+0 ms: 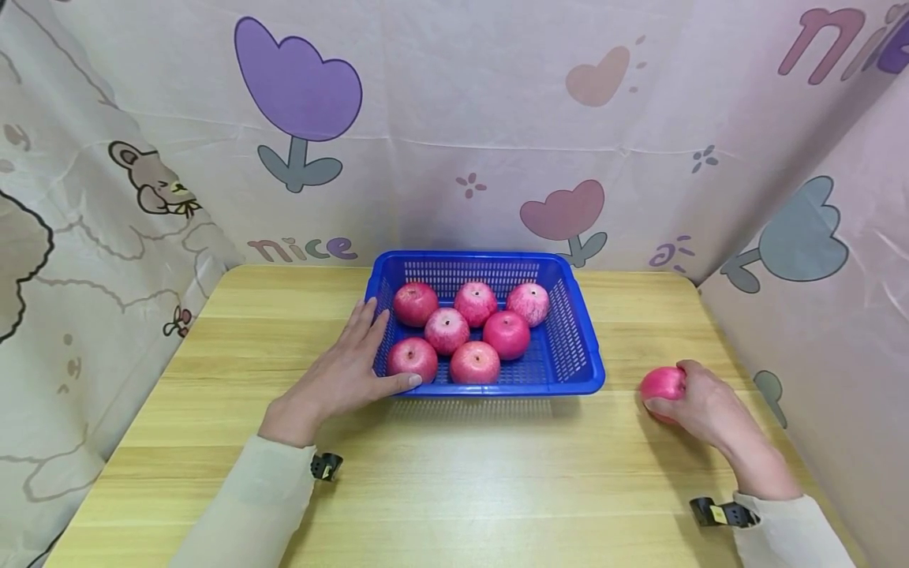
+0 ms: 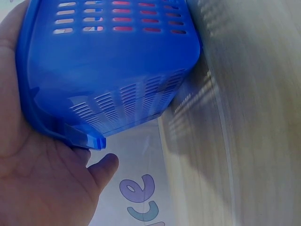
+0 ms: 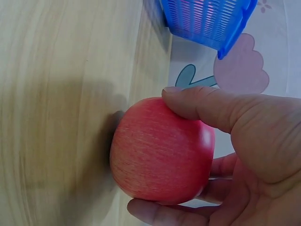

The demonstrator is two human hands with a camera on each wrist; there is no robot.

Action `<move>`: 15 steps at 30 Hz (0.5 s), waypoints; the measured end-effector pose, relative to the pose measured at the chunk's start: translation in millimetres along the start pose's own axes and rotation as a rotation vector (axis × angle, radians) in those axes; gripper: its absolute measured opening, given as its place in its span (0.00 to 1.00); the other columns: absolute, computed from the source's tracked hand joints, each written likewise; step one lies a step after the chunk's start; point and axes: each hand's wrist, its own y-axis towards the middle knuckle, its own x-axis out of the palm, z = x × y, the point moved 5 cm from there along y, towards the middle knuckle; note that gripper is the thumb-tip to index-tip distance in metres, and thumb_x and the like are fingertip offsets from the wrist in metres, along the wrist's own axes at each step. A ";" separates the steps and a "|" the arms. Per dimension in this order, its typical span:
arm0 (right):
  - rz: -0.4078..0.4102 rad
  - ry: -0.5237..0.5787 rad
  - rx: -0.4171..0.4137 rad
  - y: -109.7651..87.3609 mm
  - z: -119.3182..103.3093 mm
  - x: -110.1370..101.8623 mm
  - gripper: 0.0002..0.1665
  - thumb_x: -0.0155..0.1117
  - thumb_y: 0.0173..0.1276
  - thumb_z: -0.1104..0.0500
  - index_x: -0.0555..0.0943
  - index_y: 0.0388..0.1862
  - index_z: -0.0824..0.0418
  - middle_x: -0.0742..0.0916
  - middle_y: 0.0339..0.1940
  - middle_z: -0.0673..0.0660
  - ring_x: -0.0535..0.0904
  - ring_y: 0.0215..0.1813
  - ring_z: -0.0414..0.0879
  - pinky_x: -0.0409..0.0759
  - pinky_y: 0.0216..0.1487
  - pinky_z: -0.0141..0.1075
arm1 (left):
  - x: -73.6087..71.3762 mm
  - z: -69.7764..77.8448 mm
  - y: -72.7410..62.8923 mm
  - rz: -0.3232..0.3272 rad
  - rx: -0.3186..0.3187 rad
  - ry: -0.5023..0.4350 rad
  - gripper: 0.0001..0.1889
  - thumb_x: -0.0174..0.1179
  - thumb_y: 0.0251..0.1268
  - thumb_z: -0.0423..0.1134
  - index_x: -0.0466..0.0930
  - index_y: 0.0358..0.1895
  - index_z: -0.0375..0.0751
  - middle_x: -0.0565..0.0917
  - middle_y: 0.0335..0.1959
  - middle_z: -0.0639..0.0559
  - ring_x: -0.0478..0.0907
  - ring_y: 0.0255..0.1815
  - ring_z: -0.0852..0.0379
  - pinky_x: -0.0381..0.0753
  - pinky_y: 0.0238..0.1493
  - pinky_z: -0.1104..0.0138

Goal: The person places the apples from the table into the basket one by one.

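A blue plastic basket [image 1: 578,386] with slotted walls holds several red and pink apples [image 1: 476,363]. My left hand [image 1: 341,375] rests on the basket's left rim, its fingers spread along that side and its thumb over the front corner. In the left wrist view, the palm lies against the basket's rim [image 2: 28,101]. To the right of the basket, my right hand [image 1: 703,402] grips a single red apple [image 3: 162,150] between thumb and fingers. That apple is low at the tabletop, its shadow falling close beside it.
The basket stands on a light wood-grain table [image 1: 454,481], near its back edge. A printed cloth [image 1: 440,102] with flowers and lettering hangs behind and along both sides. Each wrist wears a small black camera [image 1: 327,466].
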 end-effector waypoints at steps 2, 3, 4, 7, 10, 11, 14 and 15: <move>0.015 0.000 -0.012 -1.1 -1.0 -1.4 0.60 0.77 0.62 0.41 0.62 0.70 0.84 0.80 0.55 0.83 0.81 0.50 0.74 0.83 0.48 0.65 | -0.1 0.1 0.2 0.001 0.001 0.000 0.69 0.54 0.53 0.87 0.40 0.88 0.45 0.30 0.89 0.48 0.24 0.89 0.46 0.55 0.78 0.32; 0.021 -0.001 -0.017 -1.4 -1.7 -2.9 0.59 0.78 0.61 0.40 0.63 0.69 0.84 0.81 0.54 0.83 0.81 0.49 0.73 0.83 0.47 0.65 | -0.2 0.1 0.2 0.001 0.000 0.001 0.69 0.54 0.53 0.87 0.40 0.88 0.45 0.30 0.89 0.48 0.24 0.89 0.46 0.55 0.78 0.32; 0.026 0.000 -0.022 -1.8 -2.7 -4.4 0.59 0.78 0.61 0.40 0.63 0.69 0.84 0.81 0.53 0.82 0.81 0.48 0.73 0.83 0.47 0.64 | -0.3 0.1 0.1 0.001 0.000 0.001 0.69 0.55 0.53 0.87 0.40 0.88 0.45 0.30 0.89 0.48 0.24 0.89 0.46 0.55 0.78 0.32; 0.040 -0.005 -0.035 -2.7 -6.8 -10.3 0.58 0.78 0.62 0.40 0.64 0.69 0.84 0.81 0.52 0.82 0.82 0.47 0.71 0.84 0.44 0.62 | -0.4 0.4 0.0 0.003 0.002 -0.001 0.69 0.55 0.53 0.87 0.41 0.88 0.44 0.30 0.89 0.48 0.24 0.89 0.45 0.55 0.78 0.32; 0.055 -0.004 -0.050 -3.6 -13.5 -18.1 0.57 0.78 0.62 0.41 0.64 0.68 0.85 0.81 0.52 0.82 0.82 0.46 0.71 0.85 0.41 0.59 | -0.7 0.5 -0.1 0.004 0.004 -0.004 0.69 0.55 0.53 0.86 0.41 0.88 0.44 0.30 0.89 0.48 0.25 0.89 0.45 0.55 0.78 0.32; 0.064 -0.005 -0.056 -4.1 -16.2 -21.1 0.57 0.78 0.62 0.42 0.65 0.68 0.84 0.81 0.51 0.81 0.82 0.45 0.70 0.85 0.40 0.58 | -0.7 0.6 -0.1 0.004 0.006 -0.006 0.69 0.55 0.53 0.86 0.41 0.88 0.43 0.30 0.89 0.48 0.25 0.89 0.45 0.55 0.78 0.32; 0.093 -0.007 -0.079 -5.7 -25.7 -30.6 0.54 0.78 0.63 0.42 0.67 0.67 0.83 0.82 0.49 0.78 0.82 0.42 0.67 0.84 0.35 0.54 | -0.5 0.6 -0.1 0.003 0.006 -0.006 0.69 0.55 0.54 0.86 0.41 0.88 0.43 0.30 0.89 0.47 0.25 0.89 0.45 0.55 0.78 0.32; 0.102 -0.007 -0.087 -6.2 -29.5 -33.7 0.54 0.78 0.63 0.41 0.67 0.67 0.82 0.83 0.48 0.77 0.83 0.41 0.66 0.84 0.34 0.52 | -0.3 0.5 -0.1 0.002 0.004 -0.005 0.69 0.55 0.53 0.86 0.41 0.88 0.43 0.30 0.89 0.47 0.25 0.89 0.45 0.55 0.78 0.32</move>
